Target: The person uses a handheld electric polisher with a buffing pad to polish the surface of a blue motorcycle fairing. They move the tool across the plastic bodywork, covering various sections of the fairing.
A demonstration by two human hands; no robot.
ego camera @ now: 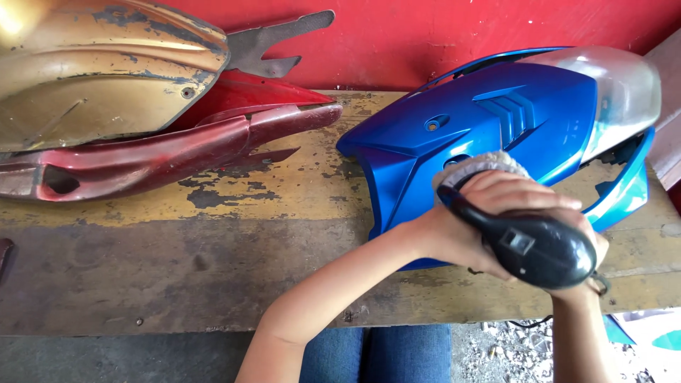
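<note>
A red-painted wall fills the view from ten to two o'clock, its surface faintly cracked and lit evenly by soft daylight. Below it runs a worn wooden workbench spanning nine to three o'clock; its yellowish coating is flaking away in dark patches toward the back, and the front plank is bare, grey-brown and scuffed. At four to five o'clock, beneath the bench edge, lies a floor of rough grey gravel and debris. At seven o'clock the ground under the bench is dark, smooth grey concrete.
</note>
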